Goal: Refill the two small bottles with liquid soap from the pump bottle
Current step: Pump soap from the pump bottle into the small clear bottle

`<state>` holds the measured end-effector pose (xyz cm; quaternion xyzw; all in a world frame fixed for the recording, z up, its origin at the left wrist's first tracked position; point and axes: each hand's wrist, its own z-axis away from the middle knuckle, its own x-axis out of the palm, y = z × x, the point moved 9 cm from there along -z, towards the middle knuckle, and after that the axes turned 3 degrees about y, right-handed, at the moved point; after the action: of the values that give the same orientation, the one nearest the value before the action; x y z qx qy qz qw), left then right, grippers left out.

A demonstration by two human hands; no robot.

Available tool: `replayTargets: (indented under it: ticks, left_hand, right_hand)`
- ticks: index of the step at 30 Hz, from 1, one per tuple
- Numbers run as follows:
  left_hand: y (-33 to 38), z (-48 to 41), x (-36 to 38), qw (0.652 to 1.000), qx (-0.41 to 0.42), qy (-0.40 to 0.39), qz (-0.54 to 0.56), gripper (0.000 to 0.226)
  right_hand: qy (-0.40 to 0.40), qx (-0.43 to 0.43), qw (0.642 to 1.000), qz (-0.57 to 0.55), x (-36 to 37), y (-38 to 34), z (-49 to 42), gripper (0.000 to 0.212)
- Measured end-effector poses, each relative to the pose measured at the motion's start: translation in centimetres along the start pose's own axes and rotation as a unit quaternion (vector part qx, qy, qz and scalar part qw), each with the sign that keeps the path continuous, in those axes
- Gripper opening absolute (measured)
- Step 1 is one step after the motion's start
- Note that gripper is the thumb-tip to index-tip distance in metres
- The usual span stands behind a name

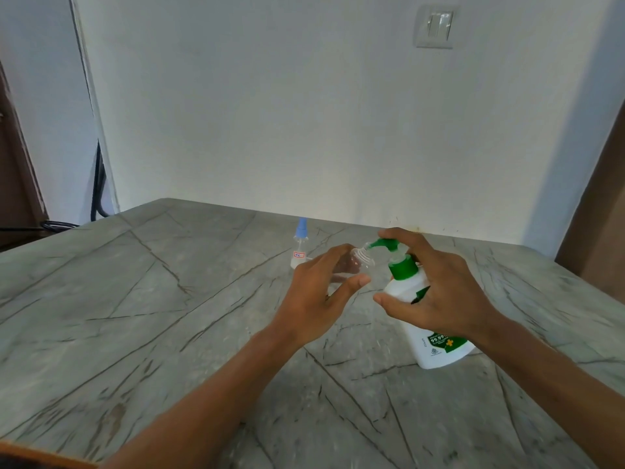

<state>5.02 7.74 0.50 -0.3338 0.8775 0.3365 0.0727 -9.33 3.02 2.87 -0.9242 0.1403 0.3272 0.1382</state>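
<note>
Left hand (314, 296) round bottle (362, 258), right hand (446, 292) atop pump (402, 269)

The pump bottle (402, 292) is white, with a green pump head (389, 244) and collar and a green label (439, 343) carrying white print and a yellow cross. The uncapped small bottle (361, 258) is clear. The capped small bottle (299, 255) is clear with a blue cap (its white sticker is edged in red). The worktop (135, 299) is grey, crossed by dark veins.
</note>
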Motion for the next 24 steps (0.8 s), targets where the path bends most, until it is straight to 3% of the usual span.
replayTargets:
  ticks: [6, 14, 20, 24]
  left_hand:
    - [0.0, 0.0, -0.1, 0.999, -0.023, 0.013, 0.018, 0.046]
    - [0.5, 0.1, 0.3, 1.000, 0.004, -0.004, -0.003, 0.046]
    - [-0.1, -0.2, -0.4, 1.000, -0.015, 0.014, 0.013, 0.049]
    - [-0.4, -0.3, -0.9, 1.000, -0.006, 0.022, -0.004, 0.047]
  right_hand:
    - [-0.006, 0.018, 0.997, -0.074, 0.0, 0.2, -0.8, 0.084]
    - [0.022, 0.011, 0.995, -0.099, -0.4, 0.0, -0.9, 0.070]
    - [0.007, 0.005, 1.000, -0.014, 0.1, -0.1, -0.3, 0.082]
    - [-0.010, 0.013, 0.999, 0.046, 0.7, 0.1, 0.1, 0.101]
